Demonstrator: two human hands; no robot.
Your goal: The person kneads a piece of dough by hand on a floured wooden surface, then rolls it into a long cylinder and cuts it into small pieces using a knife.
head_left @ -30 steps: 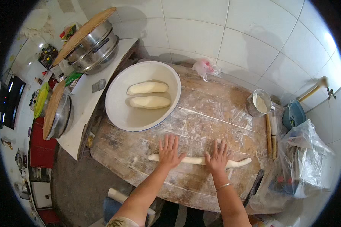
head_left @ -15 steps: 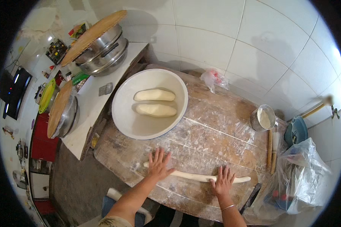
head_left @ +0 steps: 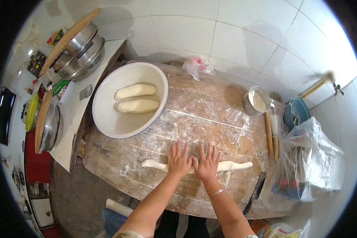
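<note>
A long rope of pale dough (head_left: 235, 166) lies across the floury wooden board (head_left: 210, 115). My left hand (head_left: 179, 159) rests flat on its middle with the fingers stretched forward. Right beside it, thumbs close together, my right hand (head_left: 207, 163) lies flat on the dough too, fingers spread. Both palms hide the rope's centre, while its two ends stick out at either side. Beyond my left hand stands a large white basin (head_left: 121, 123), in which two thick dough logs, a far one (head_left: 135, 91) and a near one (head_left: 139, 106), lie side by side.
At the right are a metal cup of flour (head_left: 258, 100), a rolling pin (head_left: 269, 137), a brush (head_left: 275, 135), a blue container (head_left: 296, 112) and a plastic-covered box (head_left: 313, 162). A crumpled bag (head_left: 198, 66) sits by the wall. Stacked metal pots (head_left: 81, 59) occupy the left counter.
My hands have come together from wide apart and now meet at the middle of the dough rope. The whole view has shifted, so the basin appears further left.
</note>
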